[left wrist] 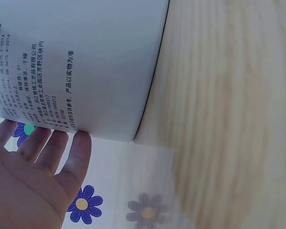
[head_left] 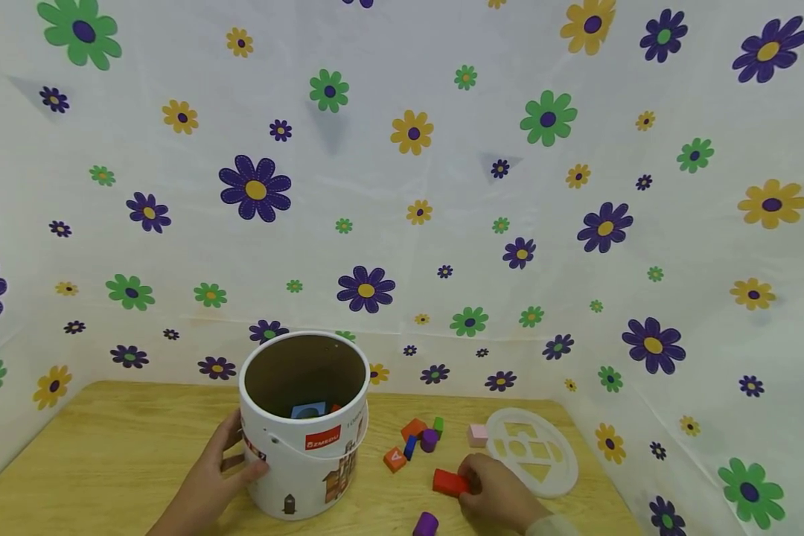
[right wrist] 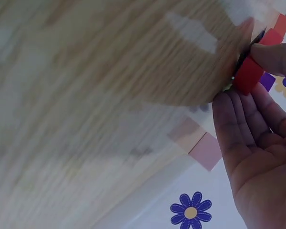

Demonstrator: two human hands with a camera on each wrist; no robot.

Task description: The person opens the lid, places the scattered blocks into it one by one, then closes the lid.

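A white bucket [head_left: 295, 469] with printed buildings and a thin wire handle stands upright on the wooden table; some blocks, among them a blue one [head_left: 308, 410], lie inside it. My left hand [head_left: 217, 469] rests on the bucket's left side, thumb towards the front. In the left wrist view its fairly straight fingertips [left wrist: 81, 139] touch the printed wall. My right hand [head_left: 496, 487] pinches a red block [head_left: 449, 482] between thumb and fingers, low over the table right of the bucket. The right wrist view shows this red block [right wrist: 248, 75] under the thumb.
Between bucket and right hand lie orange blocks [head_left: 394, 459], a blue block [head_left: 410, 447], a purple cylinder [head_left: 429, 440] and a green block [head_left: 438, 426]. Another purple cylinder [head_left: 426, 524] is nearer. A pink block [head_left: 478, 435] sits beside a white lid with shaped cutouts [head_left: 563, 476]. Flowered sheeting [head_left: 402, 246] surrounds the table.
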